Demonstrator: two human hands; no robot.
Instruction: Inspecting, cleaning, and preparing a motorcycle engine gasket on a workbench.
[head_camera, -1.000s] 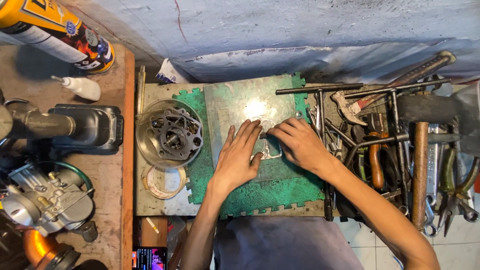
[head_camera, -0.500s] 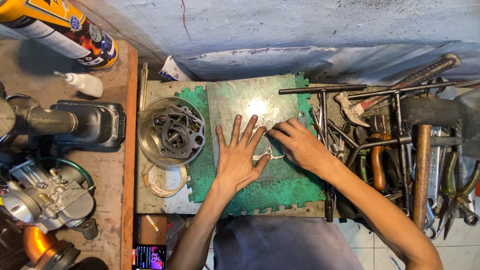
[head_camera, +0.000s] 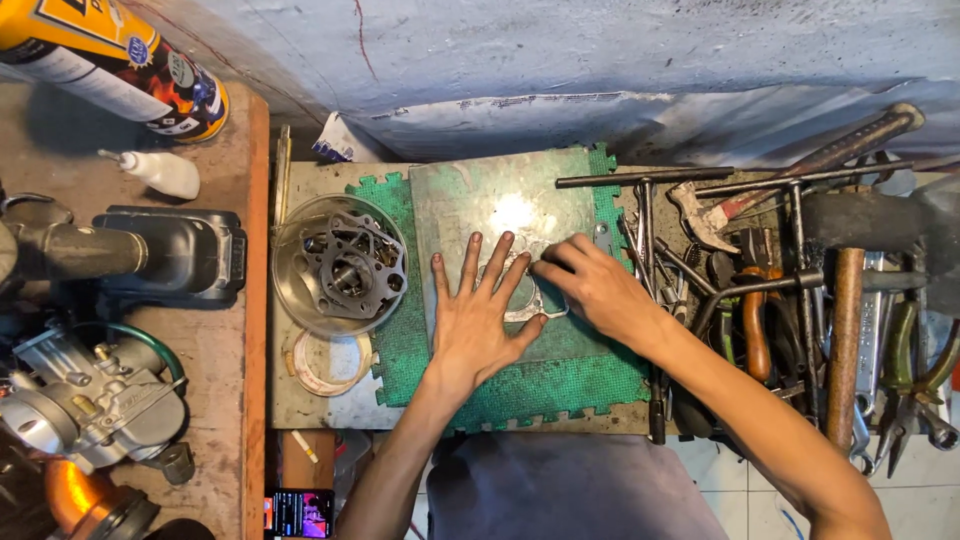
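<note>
My left hand (head_camera: 480, 320) lies flat with fingers spread on a glass plate (head_camera: 500, 200) that rests on a green foam mat (head_camera: 560, 385). Under its fingers sits a thin pale gasket (head_camera: 537, 305), pressed against the plate. My right hand (head_camera: 590, 285) has its fingers curled at the gasket's right edge; a small blade-like tool (head_camera: 601, 236) pokes out above it. How the right fingers grip is partly hidden.
A clear round bowl (head_camera: 338, 265) of metal gaskets stands left of the mat, a tape ring (head_camera: 322, 362) below it. Wrenches, a hammer (head_camera: 840, 300) and pliers (head_camera: 915, 370) crowd the right. A carburettor (head_camera: 90, 400), glue bottle (head_camera: 160, 172) and spray can (head_camera: 120, 70) sit left.
My left hand has spread its fingers wider and slid slightly left on the plate. My right hand shifted a little along the gasket's right edge.
</note>
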